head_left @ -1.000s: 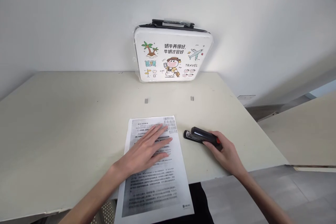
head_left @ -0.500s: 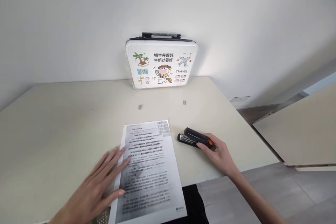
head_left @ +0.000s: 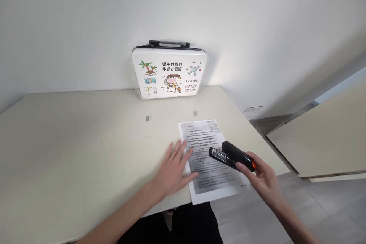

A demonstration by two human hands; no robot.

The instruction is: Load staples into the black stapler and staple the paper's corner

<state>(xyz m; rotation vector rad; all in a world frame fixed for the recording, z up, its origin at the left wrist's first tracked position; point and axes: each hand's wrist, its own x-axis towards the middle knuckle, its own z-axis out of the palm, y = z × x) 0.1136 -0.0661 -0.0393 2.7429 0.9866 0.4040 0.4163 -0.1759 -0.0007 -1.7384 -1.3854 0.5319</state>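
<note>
A sheaf of printed paper [head_left: 211, 188] lies near the table's front right, its lower edge reaching past the table edge. My left hand [head_left: 173, 171] rests with spread fingers across the left margin of the paper. A black stapler [head_left: 233, 155] with an orange spot at its rear is gripped in my right hand [head_left: 264, 175]. The stapler is held above the right part of the paper, its jaws apart and pointing left, hiding some of the print.
A white cartoon-printed case [head_left: 170, 72] with a black handle stands against the wall at the table's back. Two small grey pieces [head_left: 147, 118] are on the pale tabletop [head_left: 71, 141]. To the right is another pale panel [head_left: 323, 137] above the grey floor.
My left hand and the paper have moved right and away from me across the table. My right hand has lifted the stapler from beside the paper to above it.
</note>
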